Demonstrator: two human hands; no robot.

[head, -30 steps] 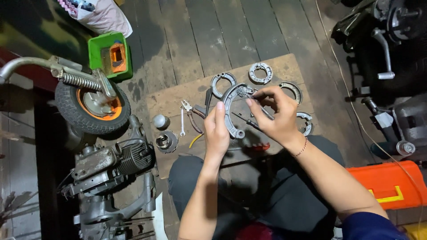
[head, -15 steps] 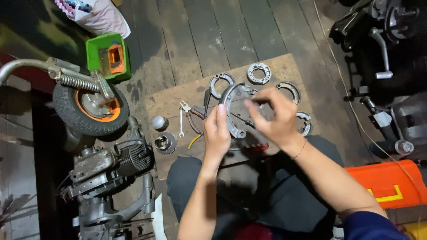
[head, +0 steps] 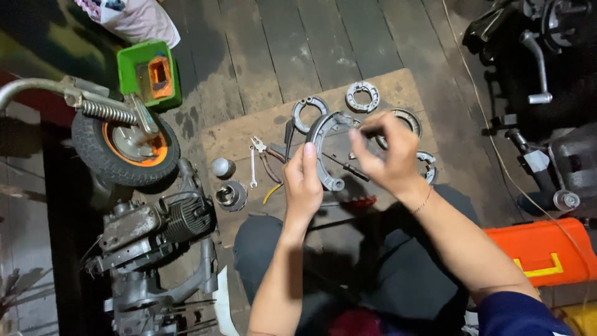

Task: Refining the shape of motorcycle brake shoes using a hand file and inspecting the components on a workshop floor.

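Left hand [head: 303, 180]: fingers curled, thumb up, clamped on the lower part of a curved metal brake shoe [head: 321, 149]. Grip is firm; the palm side is turned away, so the exact finger contact cannot be read.

Right hand [head: 387, 154]: fingers bunched together and bent at the shoe's upper end, at about 1 o'clock from the left hand. The hand is motion-blurred; whether the fingertips pinch a small part or only touch the shoe cannot be told.

Brake shoe: held above the wooden board [head: 398, 87], near frame centre. A crescent, its long axis running roughly 12 to 6 o'clock, open side facing 3 o'clock. Lower end shows a round eye at about 5 o'clock from the left thumb; the upper end is partly covered by the right fingers.

On the board: second brake shoe [head: 309, 111] at 11 o'clock of the held one, round toothed ring [head: 362, 96] at 1 o'clock, small spanner [head: 252, 167] and pliers [head: 264, 155] at 9 o'clock. A screwdriver [head: 348, 168] lies under the hands, partly hidden.

Small wheel with orange hub [head: 127, 146] and engine block [head: 158, 224] at far 9 o'clock. Orange case [head: 541, 252] at 4 o'clock, cut off by the arm.
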